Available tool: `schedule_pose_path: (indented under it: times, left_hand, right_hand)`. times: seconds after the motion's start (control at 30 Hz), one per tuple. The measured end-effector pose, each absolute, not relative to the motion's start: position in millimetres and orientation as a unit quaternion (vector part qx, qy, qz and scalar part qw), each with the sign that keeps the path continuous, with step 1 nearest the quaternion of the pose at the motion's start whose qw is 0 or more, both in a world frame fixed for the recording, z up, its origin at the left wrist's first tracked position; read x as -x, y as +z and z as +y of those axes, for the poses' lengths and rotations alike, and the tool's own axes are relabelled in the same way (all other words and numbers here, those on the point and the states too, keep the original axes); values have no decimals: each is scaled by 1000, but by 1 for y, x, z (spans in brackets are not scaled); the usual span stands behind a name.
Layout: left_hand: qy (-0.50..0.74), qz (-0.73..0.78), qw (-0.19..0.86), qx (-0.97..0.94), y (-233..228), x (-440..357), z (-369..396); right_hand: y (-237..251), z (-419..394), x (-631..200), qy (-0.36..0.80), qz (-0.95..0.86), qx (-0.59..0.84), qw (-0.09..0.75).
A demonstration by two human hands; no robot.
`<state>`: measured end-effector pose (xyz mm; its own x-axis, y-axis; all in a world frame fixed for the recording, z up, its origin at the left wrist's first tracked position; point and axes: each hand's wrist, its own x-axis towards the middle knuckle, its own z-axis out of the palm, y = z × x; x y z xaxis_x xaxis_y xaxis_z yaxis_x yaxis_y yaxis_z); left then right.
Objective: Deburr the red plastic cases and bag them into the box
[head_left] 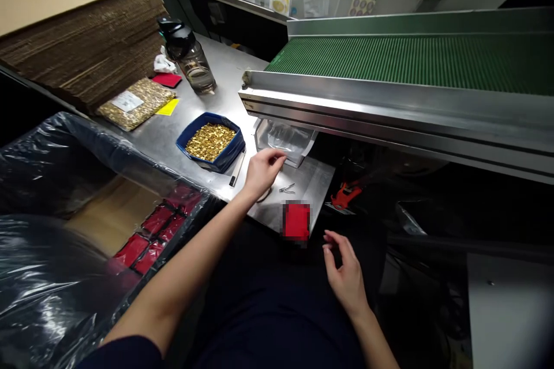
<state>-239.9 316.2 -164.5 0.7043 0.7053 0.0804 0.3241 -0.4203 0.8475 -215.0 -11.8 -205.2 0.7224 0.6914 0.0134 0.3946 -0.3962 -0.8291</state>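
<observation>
My left hand (262, 170) reaches over the steel table (173, 132) with its fingertips at a clear plastic tray of bags (285, 139) under the conveyor's end; whether it pinches a bag I cannot tell. My right hand (344, 271) hovers low over my lap, fingers apart and holding nothing, just right of a blurred red object (296, 222) at the table's near edge. A blue bin of small gold parts (210, 141) sits left of my left hand. A pen (238, 168) and small metal tweezers (287, 188) lie close by.
A green conveyor belt (411, 60) in a metal frame runs at the right. A stack of flat cardboard (78, 29), a bag of gold parts (136, 102), a water bottle (190, 57) and red and yellow cards stand behind. A plastic-lined box with red packets (151, 230) is at left.
</observation>
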Motion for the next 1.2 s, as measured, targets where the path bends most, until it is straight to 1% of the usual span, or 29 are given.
schedule_pose_path:
  times: [0.13,0.3,0.4,0.53,0.63,0.77,0.83,0.9,0.93,1.0,1.07,1.13,1.2]
  left_hand:
    - [145,302,358,-872,-172,170,366]
    - [38,318,310,-895,-187,130,394]
    - [27,318,304,-897,-188,126,400]
    - [70,287,334,-895,-176,139,396]
    - [127,254,376,-882,-159,166,380]
    - [181,228,460,-839,-134,218,333]
    - [174,217,511,-813,-124,245,296]
    - [137,198,557,-795,-119,272,253]
    - [105,182,589,-781,-119,285,232]
    - [24,179,702,-689,-124,308,194]
    - [-12,210,749,-628,-135,328,169]
    - [-31,220,787,-576,-147,342,156]
    - [-41,219,825,-519,-156,350,153]
  right_hand:
    - [-212,-24,226,229,-334,815,415]
    - [-216,-32,243,235,-354,815,393]
    - [-222,-37,248,233,-345,819,396]
    - [-223,-40,243,221,-323,821,415]
    - [-210,-35,235,201,-300,821,443]
    - [-172,-11,226,163,-290,817,470]
    - [-148,6,223,134,-312,812,474]
    - [-127,22,219,132,-346,813,450]
    - [-119,27,218,150,-363,817,422]
    - [-108,31,216,211,-392,826,346]
    - [-105,27,217,286,-410,819,282]
    - [-108,17,220,359,-411,796,261]
    - [-113,7,225,408,-384,785,265]
